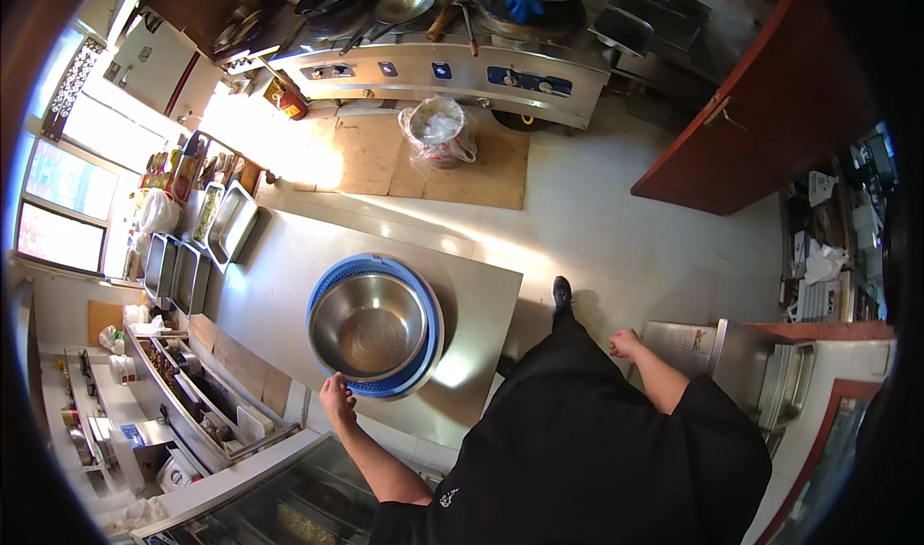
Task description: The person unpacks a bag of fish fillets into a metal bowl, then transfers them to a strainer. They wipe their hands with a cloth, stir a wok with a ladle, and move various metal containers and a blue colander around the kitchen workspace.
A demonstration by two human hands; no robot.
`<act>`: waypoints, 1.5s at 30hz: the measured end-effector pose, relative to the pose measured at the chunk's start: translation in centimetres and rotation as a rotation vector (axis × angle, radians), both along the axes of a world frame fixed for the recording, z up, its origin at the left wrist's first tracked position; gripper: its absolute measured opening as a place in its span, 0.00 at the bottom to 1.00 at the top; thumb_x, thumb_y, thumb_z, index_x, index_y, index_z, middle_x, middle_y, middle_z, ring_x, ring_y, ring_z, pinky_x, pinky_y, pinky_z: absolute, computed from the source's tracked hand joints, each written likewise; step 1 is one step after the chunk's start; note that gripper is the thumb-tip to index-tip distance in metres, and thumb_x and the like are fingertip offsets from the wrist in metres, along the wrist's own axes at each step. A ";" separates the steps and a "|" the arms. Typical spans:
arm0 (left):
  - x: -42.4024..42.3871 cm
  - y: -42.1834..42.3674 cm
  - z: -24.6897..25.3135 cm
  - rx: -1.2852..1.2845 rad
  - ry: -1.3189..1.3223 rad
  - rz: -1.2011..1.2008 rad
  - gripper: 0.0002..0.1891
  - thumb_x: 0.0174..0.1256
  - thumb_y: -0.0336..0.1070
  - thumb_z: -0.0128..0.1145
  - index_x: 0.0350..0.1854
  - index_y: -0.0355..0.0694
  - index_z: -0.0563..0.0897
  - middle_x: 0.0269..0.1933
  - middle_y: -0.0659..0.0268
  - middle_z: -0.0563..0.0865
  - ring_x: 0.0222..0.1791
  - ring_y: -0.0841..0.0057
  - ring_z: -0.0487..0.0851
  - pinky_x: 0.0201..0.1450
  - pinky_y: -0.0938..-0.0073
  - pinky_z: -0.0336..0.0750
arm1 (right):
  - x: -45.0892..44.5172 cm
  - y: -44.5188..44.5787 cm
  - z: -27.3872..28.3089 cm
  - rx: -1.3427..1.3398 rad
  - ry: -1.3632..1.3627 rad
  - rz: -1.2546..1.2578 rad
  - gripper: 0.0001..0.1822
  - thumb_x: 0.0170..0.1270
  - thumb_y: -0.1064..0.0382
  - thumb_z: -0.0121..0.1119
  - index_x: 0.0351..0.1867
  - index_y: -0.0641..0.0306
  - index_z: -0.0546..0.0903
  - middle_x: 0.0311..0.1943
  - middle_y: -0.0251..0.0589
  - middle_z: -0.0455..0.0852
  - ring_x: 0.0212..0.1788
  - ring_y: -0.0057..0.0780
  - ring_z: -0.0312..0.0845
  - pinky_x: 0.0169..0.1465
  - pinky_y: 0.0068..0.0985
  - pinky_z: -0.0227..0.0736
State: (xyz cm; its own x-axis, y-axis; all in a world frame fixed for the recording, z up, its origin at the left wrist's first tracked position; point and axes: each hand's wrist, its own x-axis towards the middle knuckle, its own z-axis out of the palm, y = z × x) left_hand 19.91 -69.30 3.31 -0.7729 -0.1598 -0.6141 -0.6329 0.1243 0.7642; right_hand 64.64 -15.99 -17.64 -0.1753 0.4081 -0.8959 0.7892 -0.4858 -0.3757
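A wide stainless steel bowl (369, 328) rests inside a blue plastic colander basket (433, 328). Both stand in a larger round metal basin (441, 343), of which only the rim shows, on a steel worktable (476, 292). My left hand (337, 398) has its fingers curled and overlaps the near rims of the bowl and basket. Whether it touches or grips them, I cannot tell. Out to the side, my right hand (625, 345) hangs loosely closed near a steel cabinet (678, 339), with nothing visible in it.
Steel food pans (234, 224) stand at the worktable's far left end. Across the aisle is a wok range (433, 69), with a plastic-lined bucket (437, 126) on cardboard mats (498, 170) before it. A red door (736, 126) juts in at the right. Below lies a glass-topped case (317, 487).
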 end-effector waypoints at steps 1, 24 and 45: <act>0.0 1.0 0.6 -0.070 0.031 0.002 0.08 0.63 0.41 0.59 0.28 0.47 0.76 0.24 0.77 0.73 0.23 0.87 0.72 0.20 0.84 0.63 | -1.2 1.1 -0.1 0.012 0.004 0.008 0.05 0.61 0.68 0.56 0.38 0.63 0.78 0.27 0.38 0.80 0.19 0.27 0.76 0.20 0.22 0.70; -7.9 19.7 10.9 0.001 0.570 0.581 0.23 0.67 0.44 0.53 0.60 0.36 0.73 0.61 0.55 0.73 0.59 0.56 0.73 0.54 0.51 0.78 | -11.3 44.7 0.2 0.230 0.149 -0.501 0.09 0.57 0.66 0.54 0.20 0.62 0.78 0.17 0.38 0.80 0.16 0.26 0.75 0.18 0.24 0.69; -70.4 91.5 5.0 0.791 0.303 0.299 0.05 0.61 0.32 0.58 0.37 0.38 0.78 0.34 0.65 0.77 0.32 0.73 0.77 0.38 0.56 0.86 | -39.2 52.6 0.3 0.317 0.011 0.360 0.10 0.64 0.56 0.58 0.34 0.61 0.81 0.31 0.43 0.85 0.33 0.40 0.82 0.36 0.35 0.75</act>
State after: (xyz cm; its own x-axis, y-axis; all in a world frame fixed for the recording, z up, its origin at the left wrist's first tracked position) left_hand -50.49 22.23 8.28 -0.9136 0.0031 -0.4066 -0.3119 -0.6469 0.6958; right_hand 25.43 36.57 -17.33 -0.3643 0.5728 -0.7343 0.8814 -0.0425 -0.4704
